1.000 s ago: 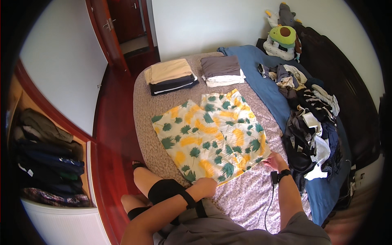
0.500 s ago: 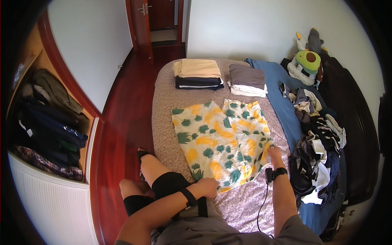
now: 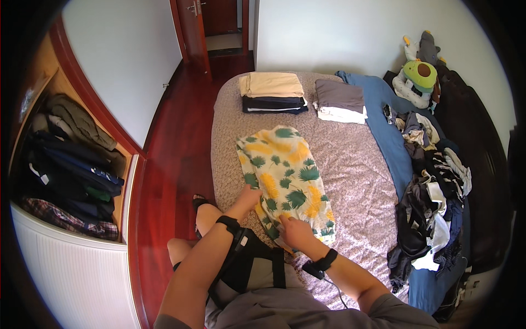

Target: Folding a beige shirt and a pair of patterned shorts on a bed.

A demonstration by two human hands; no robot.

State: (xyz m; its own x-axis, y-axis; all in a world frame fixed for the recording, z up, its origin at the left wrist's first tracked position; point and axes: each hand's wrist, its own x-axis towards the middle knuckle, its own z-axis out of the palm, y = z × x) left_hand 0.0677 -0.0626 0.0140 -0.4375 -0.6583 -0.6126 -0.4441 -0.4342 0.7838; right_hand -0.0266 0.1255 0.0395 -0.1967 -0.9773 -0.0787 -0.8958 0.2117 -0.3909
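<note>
The white shorts (image 3: 290, 181) with green palm leaves and yellow fronds lie on the bed in front of me, folded lengthwise into one narrower panel. Halfway along their left edge, my left hand (image 3: 249, 198) is closed on the cloth. My right hand (image 3: 297, 233) pinches the fabric near the end closest to me, its fingers bent over the cloth. Some creases run between the two hands, and the far end lies fairly flat.
Behind the shorts sit a folded stack topped with beige cloth (image 3: 272, 85) and a grey-and-white folded stack (image 3: 338, 94). A heap of loose clothes (image 3: 424, 219) covers the blue bedding at right, with plush toys (image 3: 419, 75) beyond. An open wardrobe (image 3: 71, 170) stands at left.
The right half of the shorts has been folded over to the left. My right hand moved left with it, and my left hand shifted farther up the left edge.
</note>
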